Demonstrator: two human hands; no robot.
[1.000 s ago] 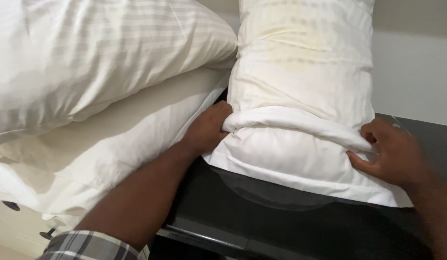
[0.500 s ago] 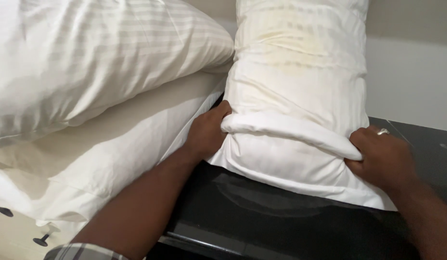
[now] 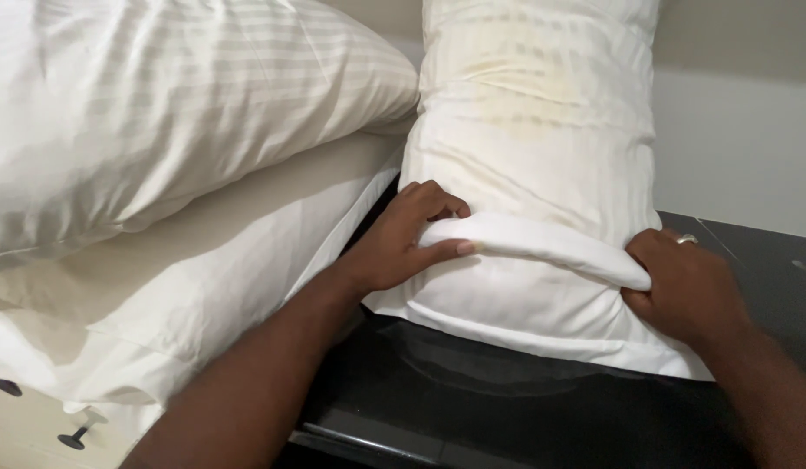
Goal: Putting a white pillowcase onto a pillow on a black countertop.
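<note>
L hand [image 3: 398, 247] & R hand [image 3: 685, 287] pinch case fold [image 3: 542, 246] | pillow [image 3: 537, 148] upright on bench [image 3: 524, 408] | risk: uneven tug tips pillow, fold slips

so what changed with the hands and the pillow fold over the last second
The left hand shifted its grip: its fingers now curl over the top of the fold, thumb under it, where before they were tucked in at the side. The right hand kept its grip on the fold's other end. The pillow and the stacked pillows beside it stayed put.
</note>
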